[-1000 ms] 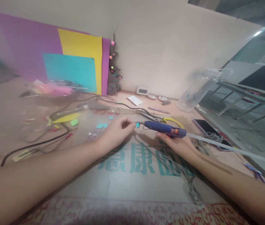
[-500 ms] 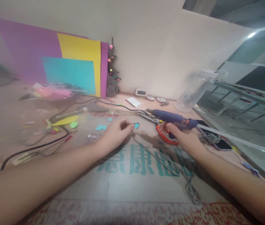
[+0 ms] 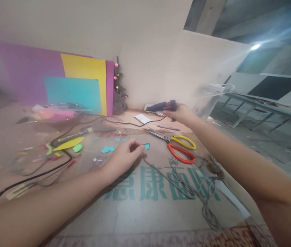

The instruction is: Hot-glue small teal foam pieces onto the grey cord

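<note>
Between the thumb and fingers of my left hand (image 3: pixel 127 154) is a small teal piece (image 3: pixel 147 146) with a dark edge, possibly the cord laid along it. From it a thin grey cord (image 3: pixel 158 168) trails right into loose loops on the printed sheet (image 3: pixel 127 212). My right hand (image 3: pixel 183 115) is stretched to the back of the table, wrapped round a dark blue hot glue gun (image 3: pixel 162 106) whose nozzle points left. Scissors (image 3: pixel 168 140) with one yellow and one red handle lie slightly apart between the hands. Teal flower cut-outs (image 3: pixel 108 149) rest behind my left wrist.
Purple, yellow (image 3: pixel 83 65) and teal sheets (image 3: pixel 72 94) lean on the wall beside a dark branch with coloured balls (image 3: pixel 117 87). A dish of pink material (image 3: pixel 55 113), a black cable (image 3: pixel 32 175) and scraps fill the left. A white card (image 3: pixel 142 118) and pen (image 3: pixel 169 127) lie behind.
My right hand has carried the glue gun away from above the scissors, back and to the left, uncovering them. My left hand keeps its pinch on the teal piece. The view has tilted slightly.
</note>
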A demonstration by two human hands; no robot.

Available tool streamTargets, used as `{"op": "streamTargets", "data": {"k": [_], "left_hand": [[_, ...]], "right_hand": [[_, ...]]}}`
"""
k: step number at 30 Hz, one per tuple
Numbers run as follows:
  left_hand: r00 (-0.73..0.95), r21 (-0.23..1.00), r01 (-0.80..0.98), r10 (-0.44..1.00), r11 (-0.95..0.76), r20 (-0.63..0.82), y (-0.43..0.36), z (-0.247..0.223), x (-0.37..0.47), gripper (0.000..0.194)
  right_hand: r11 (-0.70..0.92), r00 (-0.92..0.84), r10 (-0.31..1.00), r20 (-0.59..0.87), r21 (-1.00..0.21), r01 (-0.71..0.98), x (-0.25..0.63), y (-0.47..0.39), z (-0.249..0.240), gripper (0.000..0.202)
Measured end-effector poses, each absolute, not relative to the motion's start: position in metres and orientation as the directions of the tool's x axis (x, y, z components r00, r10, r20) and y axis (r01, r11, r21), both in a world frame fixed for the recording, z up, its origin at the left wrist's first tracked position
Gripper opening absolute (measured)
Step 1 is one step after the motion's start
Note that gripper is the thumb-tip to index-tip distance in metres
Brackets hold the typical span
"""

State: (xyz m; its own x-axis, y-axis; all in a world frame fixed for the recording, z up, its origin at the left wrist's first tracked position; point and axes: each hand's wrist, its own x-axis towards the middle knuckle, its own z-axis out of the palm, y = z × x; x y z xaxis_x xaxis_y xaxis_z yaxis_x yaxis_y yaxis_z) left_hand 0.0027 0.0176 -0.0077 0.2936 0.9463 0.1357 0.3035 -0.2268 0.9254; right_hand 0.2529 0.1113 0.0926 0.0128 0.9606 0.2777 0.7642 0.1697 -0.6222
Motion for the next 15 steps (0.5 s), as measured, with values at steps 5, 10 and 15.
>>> {"op": "streamTargets", "data": {"k": [5, 10, 15], "left_hand": [[0.299, 0.931, 0.303, 0.948, -0.203, 0.11, 0.016, -0.006, 0.002, 0.025], [0.313, 0.932, 0.303, 0.944, -0.201, 0.102, 0.017, -0.007, 0.002, 0.025], [0.311, 0.938, 0.288, 0.946, -0.191, 0.098, 0.016, -0.006, 0.003, 0.024]], "right_hand": [[0.123, 0.017, 0.976, 0.215, -0.622, 0.773, 0.25, 0.158, 0.061, 0.028], [0.094, -0.003, 0.989, 0.15, -0.606, 0.79, 0.25, 0.17, 0.035, 0.025], [0.086, -0.007, 0.989, 0.145, -0.545, 0.834, 0.258, 0.167, 0.036, 0.025]]}}
